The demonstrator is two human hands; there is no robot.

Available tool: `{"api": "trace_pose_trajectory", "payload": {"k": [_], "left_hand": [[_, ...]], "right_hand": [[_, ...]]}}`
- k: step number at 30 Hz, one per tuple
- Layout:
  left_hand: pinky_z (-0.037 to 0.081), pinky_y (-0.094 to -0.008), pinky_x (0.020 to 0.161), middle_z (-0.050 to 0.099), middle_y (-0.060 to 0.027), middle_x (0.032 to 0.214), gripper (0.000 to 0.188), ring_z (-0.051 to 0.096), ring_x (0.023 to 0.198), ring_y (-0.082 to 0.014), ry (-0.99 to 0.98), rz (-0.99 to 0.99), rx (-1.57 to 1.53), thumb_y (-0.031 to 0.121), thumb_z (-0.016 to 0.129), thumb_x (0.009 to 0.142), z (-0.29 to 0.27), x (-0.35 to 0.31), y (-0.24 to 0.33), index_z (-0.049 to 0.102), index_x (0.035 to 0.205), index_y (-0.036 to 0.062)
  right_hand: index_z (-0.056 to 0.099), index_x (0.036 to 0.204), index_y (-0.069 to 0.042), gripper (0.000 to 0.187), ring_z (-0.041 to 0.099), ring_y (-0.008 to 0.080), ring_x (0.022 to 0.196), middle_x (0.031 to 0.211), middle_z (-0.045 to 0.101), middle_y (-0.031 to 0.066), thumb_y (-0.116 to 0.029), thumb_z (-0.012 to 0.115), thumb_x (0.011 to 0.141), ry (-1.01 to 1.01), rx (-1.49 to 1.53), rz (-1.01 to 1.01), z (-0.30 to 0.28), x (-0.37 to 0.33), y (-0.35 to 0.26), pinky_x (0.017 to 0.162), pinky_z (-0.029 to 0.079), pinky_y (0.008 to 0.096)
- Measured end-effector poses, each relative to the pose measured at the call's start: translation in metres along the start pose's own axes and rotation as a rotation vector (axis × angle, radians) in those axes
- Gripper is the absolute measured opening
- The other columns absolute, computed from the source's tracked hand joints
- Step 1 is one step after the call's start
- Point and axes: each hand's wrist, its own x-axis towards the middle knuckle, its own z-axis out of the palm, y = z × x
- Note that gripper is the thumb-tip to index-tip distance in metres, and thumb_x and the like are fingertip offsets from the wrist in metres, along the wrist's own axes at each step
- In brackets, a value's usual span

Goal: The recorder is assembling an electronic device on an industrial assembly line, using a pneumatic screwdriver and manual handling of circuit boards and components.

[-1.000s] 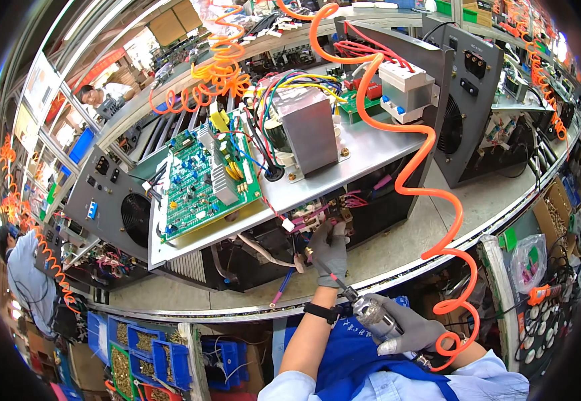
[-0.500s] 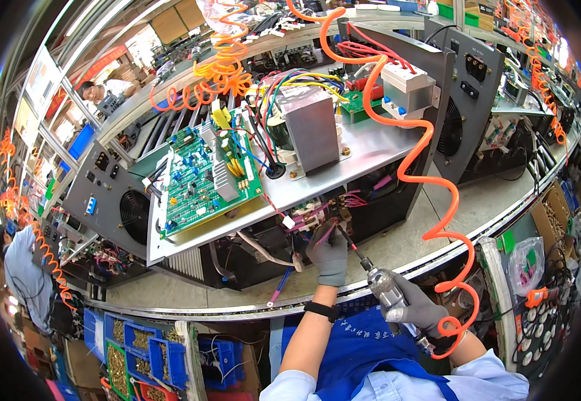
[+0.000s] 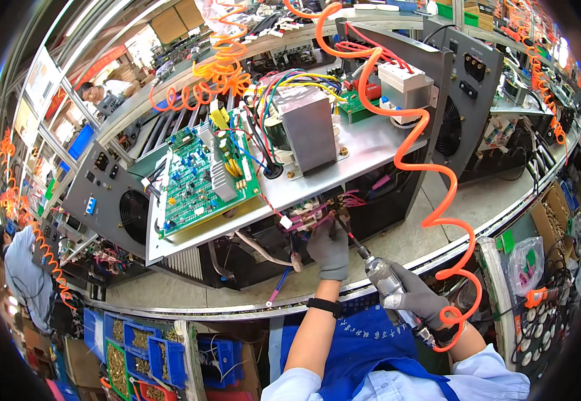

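My right hand (image 3: pixel 416 299), in a grey glove, is wrapped round a silver pneumatic screwdriver (image 3: pixel 385 279). Its long bit slants up and left to the wiring (image 3: pixel 312 215) beneath the metal plate of an open electrical unit. Beside the bit's tip, my gloved left hand (image 3: pixel 329 248) reaches into that wiring with fingers bent together; what they pinch is hidden. Above, the metal plate (image 3: pixel 377 152) carries a green circuit board (image 3: pixel 204 180) and a grey boxed transformer (image 3: pixel 307 123) with coloured wires.
An orange coiled hose (image 3: pixel 437 224) hangs across the right side and down to the screwdriver. More grey units with fans (image 3: pixel 461 100) stand along the bench (image 3: pixel 437 257). Blue bins of screws (image 3: pixel 140 337) sit below at left. A co-worker (image 3: pixel 30 274) is at far left.
My left hand has pushed slightly further in among the wires. The screwdriver and right hand have shifted slightly, the bit's tip still beside the left fingers. The hose sways a little left.
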Motion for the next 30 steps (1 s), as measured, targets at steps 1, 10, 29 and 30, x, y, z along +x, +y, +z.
{"api": "trace_pose_trajectory", "payload": {"k": [1,10,29,30], "left_hand": [[0.053,-0.0384,0.064,0.069,-0.0139,0.080,0.019,0.067,0.069,-0.0305,0.019,0.022,-0.006,0.014,0.068,0.079,0.001,0.001,0.000,0.073,0.094,0.0046],[0.053,-0.0270,0.061,0.069,-0.0074,0.085,0.024,0.066,0.070,-0.0171,-0.056,-0.550,-0.689,0.018,0.065,0.093,-0.002,-0.014,0.013,0.068,0.108,-0.0009],[0.053,-0.0252,0.049,0.070,-0.0104,0.087,0.019,0.067,0.071,-0.0172,-0.301,-1.011,-1.026,0.015,0.061,0.095,-0.037,-0.020,-0.008,0.066,0.105,-0.0001],[0.052,-0.0250,0.048,0.071,-0.0104,0.086,0.020,0.067,0.070,-0.0169,-0.437,-0.825,-0.627,0.015,0.060,0.096,-0.042,-0.028,-0.008,0.066,0.106,-0.0009]], "right_hand": [[0.038,0.137,-0.002,0.076,0.062,0.0169,0.058,0.086,0.058,0.0099,-0.023,0.077,0.076,0.004,0.022,0.021,0.000,0.000,-0.001,0.052,0.050,0.0296],[0.045,0.125,-0.004,0.058,0.037,0.0084,0.043,0.072,0.045,0.0056,-0.044,0.060,0.085,-0.201,0.547,-0.044,-0.009,-0.001,0.007,0.040,0.036,0.0259],[0.049,0.108,-0.001,0.054,0.045,0.0113,0.049,0.081,0.050,0.0083,-0.050,0.059,0.087,-0.366,0.819,-0.021,-0.015,0.009,0.025,0.044,0.040,0.0287],[0.049,0.107,-0.001,0.054,0.044,0.0109,0.049,0.081,0.050,0.0081,-0.050,0.059,0.087,-0.381,0.856,-0.025,-0.015,0.008,0.025,0.044,0.040,0.0285]]}}
